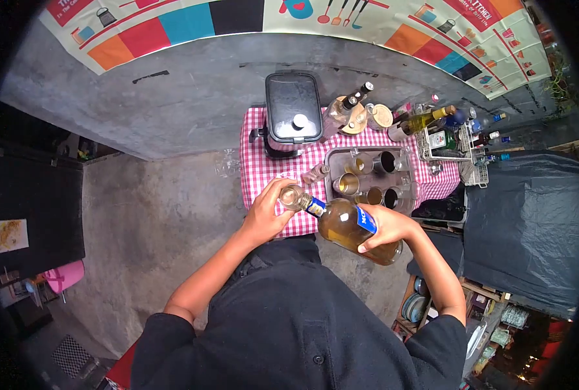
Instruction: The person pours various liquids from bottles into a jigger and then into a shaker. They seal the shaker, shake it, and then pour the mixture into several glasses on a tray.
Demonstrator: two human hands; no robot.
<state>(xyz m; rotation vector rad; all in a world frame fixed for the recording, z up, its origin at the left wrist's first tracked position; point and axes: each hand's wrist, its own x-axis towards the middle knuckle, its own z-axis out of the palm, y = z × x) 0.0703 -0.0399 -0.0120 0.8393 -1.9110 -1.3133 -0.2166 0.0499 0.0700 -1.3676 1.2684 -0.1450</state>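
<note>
My right hand (391, 227) grips a large glass liquor bottle (341, 224) with a blue label and amber liquid inside. The bottle lies tilted, its neck pointing left. Fingers of my left hand (263, 213) are wrapped round a small clear glass (292, 195), and the bottle's mouth is right at its rim. Just beyond the hands, a small clear bottle (316, 173) rests on the red checked tablecloth (257, 156). To its right, a grey tray (335, 156) carries several glasses, some with amber or dark contents.
A black-lidded container (292, 104) stands at the back of the table. Several bottles and a round wooden board (381, 117) are behind the tray. A white wire rack (446, 156) holds more bottles at right. Dark plastic sheeting (529, 227) covers something farther right.
</note>
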